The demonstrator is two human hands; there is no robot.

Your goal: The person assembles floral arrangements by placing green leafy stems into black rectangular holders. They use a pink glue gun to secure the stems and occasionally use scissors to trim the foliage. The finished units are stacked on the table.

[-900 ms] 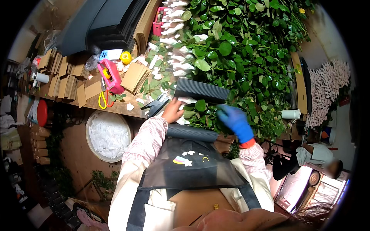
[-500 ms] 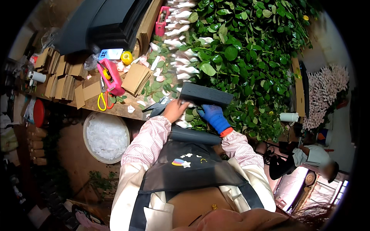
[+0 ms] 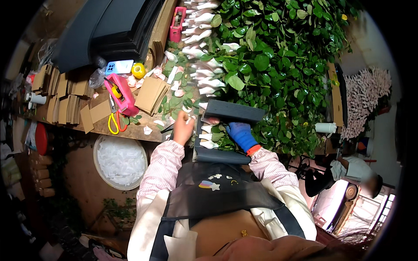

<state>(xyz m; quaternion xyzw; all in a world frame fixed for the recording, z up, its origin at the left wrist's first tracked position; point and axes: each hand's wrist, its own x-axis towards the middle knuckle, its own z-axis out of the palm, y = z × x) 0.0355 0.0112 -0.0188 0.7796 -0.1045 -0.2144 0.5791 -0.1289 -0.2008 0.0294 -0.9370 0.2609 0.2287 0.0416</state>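
Note:
My bare left hand point(image 3: 183, 129) is raised just left of the wrapped flowers, fingers curled in; whether it holds something is unclear. A dark, narrow piece point(image 3: 167, 129) shows beside it. My right hand point(image 3: 241, 134), in a blue glove with an orange cuff, lies over the leafy stems, its fingertips partly hidden at the folded sheet. A dark corrugated sheet point(image 3: 235, 111) is bent around several flower heads in white netting point(image 3: 208, 136), with one flap standing beyond them and another edge point(image 3: 222, 155) near my apron. The stems point right.
A big heap of leafy stems point(image 3: 278, 65) with netted heads covers the right of the table. At left are a pink tape dispenser point(image 3: 121, 95), scissors point(image 3: 114, 122), cardboard pieces point(image 3: 152, 93), a phone point(image 3: 119, 67) and dark sheets point(image 3: 113, 30). A tub of white scraps point(image 3: 120, 161) stands below.
My left hand has drawn back leftward from the flowers, uncovering the netted heads and the sheet's left edge. The gloved right hand stays nearly in place.

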